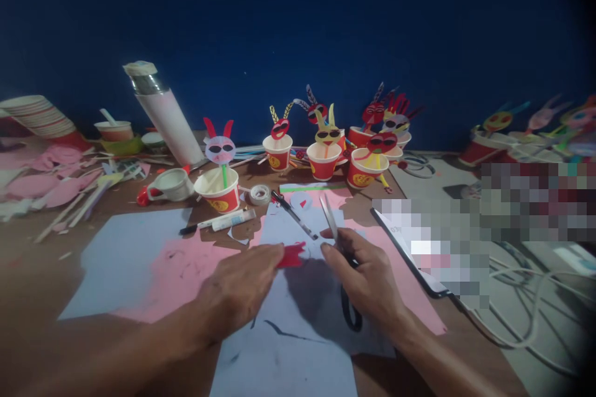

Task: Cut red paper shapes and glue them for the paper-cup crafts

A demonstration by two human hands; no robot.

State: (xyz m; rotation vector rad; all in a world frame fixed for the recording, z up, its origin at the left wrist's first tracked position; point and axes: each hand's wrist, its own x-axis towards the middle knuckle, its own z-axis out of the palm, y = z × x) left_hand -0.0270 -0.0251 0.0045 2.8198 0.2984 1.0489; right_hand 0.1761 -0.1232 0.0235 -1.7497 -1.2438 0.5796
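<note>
My left hand (pixel 244 282) is closed on a small piece of red paper (pixel 292 255), whose jagged end sticks out past the fingertips. In my right hand (pixel 367 273) is a pair of scissors (pixel 329 214), blades pointing up and away, the black handle loops below the palm. The blades are apart from the red paper. Under both hands lie white paper sheets (pixel 284 360) and pink paper (pixel 186 267). Just beyond the fingers, a black pen (pixel 294 215) rests on the paper. A marker (pixel 234 219) and a roll of white tape (pixel 259 194) lie farther left.
Paper cups (pixel 277 154) with paper faces on straws stand along the back. Left are a grey mug (pixel 171 185), a tilted flask (pixel 168 124), stacked cups (pixel 44 121) and pink scraps (pixel 51 186). At right lie a bright tablet-like screen (pixel 405 248), partly pixelated, and white cables (pixel 526 341).
</note>
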